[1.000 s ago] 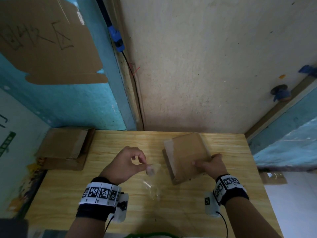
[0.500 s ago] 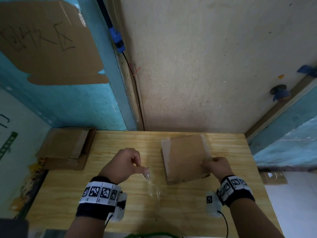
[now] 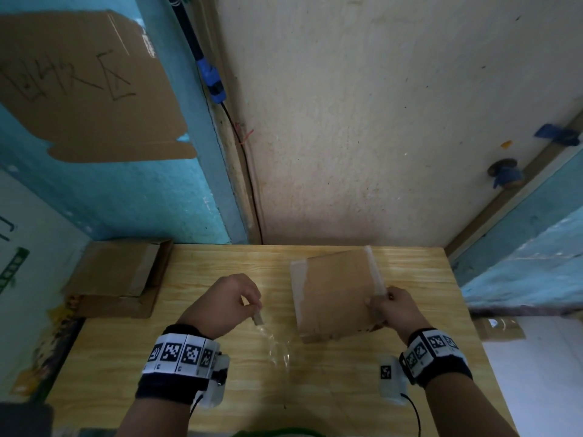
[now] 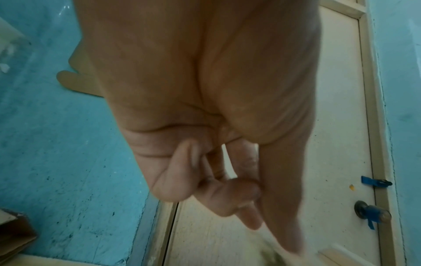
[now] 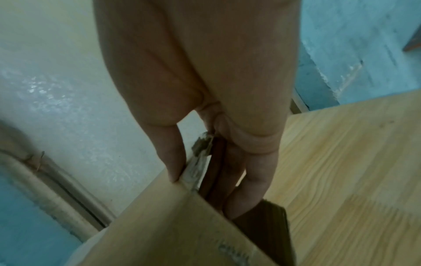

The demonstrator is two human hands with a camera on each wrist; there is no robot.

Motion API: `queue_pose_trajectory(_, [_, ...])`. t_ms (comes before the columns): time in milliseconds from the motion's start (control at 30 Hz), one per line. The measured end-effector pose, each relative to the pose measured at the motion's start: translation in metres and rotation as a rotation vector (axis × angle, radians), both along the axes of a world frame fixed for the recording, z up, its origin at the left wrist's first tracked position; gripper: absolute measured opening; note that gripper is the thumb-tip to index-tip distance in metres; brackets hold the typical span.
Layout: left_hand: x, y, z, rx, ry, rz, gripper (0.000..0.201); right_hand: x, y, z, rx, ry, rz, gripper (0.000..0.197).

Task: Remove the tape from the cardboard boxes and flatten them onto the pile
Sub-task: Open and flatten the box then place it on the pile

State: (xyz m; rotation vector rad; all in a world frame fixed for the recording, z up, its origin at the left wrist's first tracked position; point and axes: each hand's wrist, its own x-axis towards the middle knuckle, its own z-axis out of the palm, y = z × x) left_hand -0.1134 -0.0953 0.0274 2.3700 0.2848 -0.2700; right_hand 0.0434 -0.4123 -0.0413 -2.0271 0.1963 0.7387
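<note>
A small brown cardboard box stands tilted on the wooden table, with torn pale patches along its left and right edges. My right hand grips its near right corner, thumb on top and fingers underneath. Left of the box, my left hand pinches the end of a strip of clear tape, which hangs crumpled down to the table. In the left wrist view the pinching fingertips are blurred. A pile of flattened cardboard lies at the table's far left corner.
A cream door with a knob stands behind the table, with blue wall to its left. A cardboard sheet with handwriting hangs on that wall. The table's right edge drops to a light floor.
My right hand has turned the box and slid to its right corner; the box now sits squarer and farther right. My left hand has lowered a little, still holding the tape.
</note>
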Motion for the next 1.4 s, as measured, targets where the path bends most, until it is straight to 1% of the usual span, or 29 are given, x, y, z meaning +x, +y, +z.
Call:
queue_pose_trajectory(67, [0.0,0.0,0.003,-0.028,0.035,0.029,0.02,0.0,0.002,0.003,-0.019,-0.03,0.042,0.031])
queue_pose_trajectory(133, [-0.001,0.0,0.003,-0.017,0.061,0.071,0.02,0.0,0.002,0.005,-0.002,-0.053,0.063,0.032])
queue_pose_trajectory(200, [-0.001,-0.001,0.003,0.017,0.068,0.079,0.011,0.001,0.002,0.007,0.034,-0.059,0.045,0.033])
queue_pose_trajectory(233, [-0.001,-0.001,0.003,0.027,0.066,0.059,0.011,0.002,0.002,0.008,0.061,-0.053,0.031,0.033])
queue_pose_trajectory(300, [-0.001,-0.002,0.003,0.033,0.07,0.017,0.023,0.004,0.002,0.011,0.116,-0.031,0.015,0.032])
queue_pose_trajectory(333, [-0.001,-0.002,0.003,0.022,0.074,0.017,0.025,0.005,0.003,0.013,0.139,-0.026,0.012,0.031])
queue_pose_trajectory(433, [-0.002,-0.004,0.005,-0.047,0.06,0.071,0.019,0.005,0.005,0.021,0.194,-0.037,0.028,0.03])
queue_pose_trajectory(500, [0.0,-0.007,0.009,-0.095,0.034,0.098,0.014,0.004,0.008,0.026,0.294,-0.016,-0.002,0.029])
queue_pose_trajectory(567, [0.002,-0.009,0.008,-0.201,0.0,0.136,0.011,0.003,0.01,0.032,0.452,0.05,-0.087,0.029])
queue_pose_trajectory(600, [0.002,-0.011,0.008,-0.264,-0.021,0.156,0.013,0.002,0.012,0.036,0.527,0.088,-0.127,0.029])
queue_pose_trajectory(667, [0.0,-0.015,0.011,-0.353,-0.046,0.172,0.033,0.0,0.017,0.045,0.659,0.144,-0.19,0.03])
queue_pose_trajectory(733, [0.0,-0.018,0.015,-0.401,-0.086,0.148,0.05,-0.004,0.022,0.055,0.738,0.175,-0.218,0.03])
queue_pose_trajectory(800, [0.001,-0.022,0.019,-0.359,-0.127,0.112,0.053,-0.008,0.029,0.064,0.784,0.192,-0.215,0.03])
queue_pose_trajectory(867, [0.005,-0.027,0.025,-0.274,-0.158,0.085,0.047,-0.012,0.036,0.072,0.828,0.201,-0.214,0.03])
queue_pose_trajectory(900, [0.008,-0.03,0.028,-0.269,-0.166,0.09,0.044,-0.013,0.039,0.076,0.834,0.196,-0.213,0.03])
queue_pose_trajectory(933, [0.012,-0.03,0.029,-0.309,-0.185,0.107,0.047,-0.014,0.042,0.079,0.823,0.181,-0.206,0.03])
queue_pose_trajectory(1033, [0.017,-0.03,0.038,-0.495,-0.217,0.186,0.074,-0.014,0.046,0.087,0.732,0.103,-0.184,0.027])
queue_pose_trajectory(1100, [0.016,-0.029,0.039,-0.504,-0.256,0.234,0.085,-0.013,0.046,0.091,0.676,0.045,-0.192,0.026])
queue_pose_trajectory(1167, [0.015,-0.029,0.04,-0.489,-0.268,0.305,0.083,-0.012,0.046,0.094,0.536,-0.089,-0.142,0.025])
queue_pose_trajectory(1233, [0.014,-0.029,0.039,-0.499,-0.256,0.326,0.081,-0.014,0.046,0.096,0.418,-0.209,-0.082,0.024])
queue_pose_trajectory(1267, [0.014,-0.031,0.039,-0.527,-0.259,0.319,0.08,-0.016,0.046,0.096,0.419,-0.232,-0.069,0.024])
queue_pose_trajectory(1300, [0.013,-0.034,0.041,-0.581,-0.262,0.324,0.074,-0.018,0.046,0.096,0.431,-0.246,-0.065,0.024])
queue_pose_trajectory(1367, [0.013,-0.041,0.047,-0.704,-0.258,0.382,0.057,-0.02,0.046,0.097,0.428,-0.303,-0.106,0.022])
queue_pose_trajectory(1400, [0.013,-0.043,0.049,-0.75,-0.244,0.42,0.052,-0.021,0.046,0.097,0.398,-0.36,-0.132,0.025])
